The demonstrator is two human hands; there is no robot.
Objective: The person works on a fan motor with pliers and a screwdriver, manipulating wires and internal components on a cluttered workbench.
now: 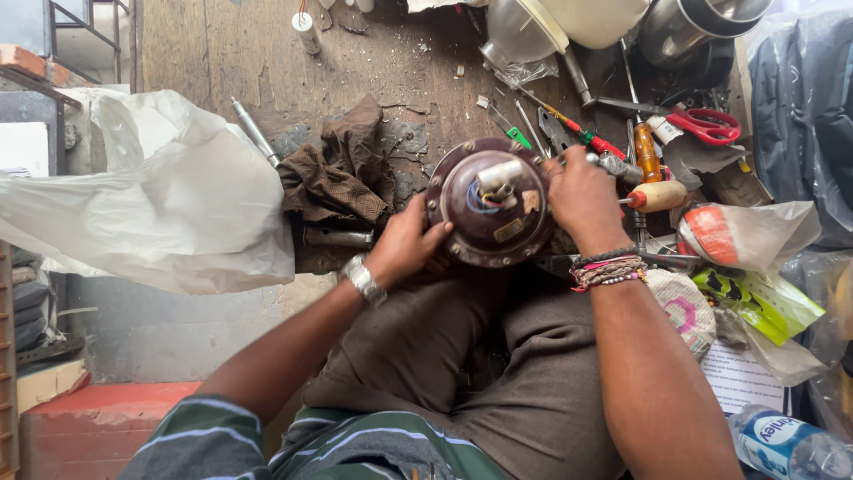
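The motor housing sits at the near edge of the workbench, above the person's lap. The left hand touches it at eight o'clock, the right hand at three o'clock. A rag lies at nine o'clock beside it, with a plastic sheet further out. Screwdrivers lie at one o'clock, scissors beyond them. A bottle lies at five o'clock, well apart.

Red scissors, brown rag, plastic sheet
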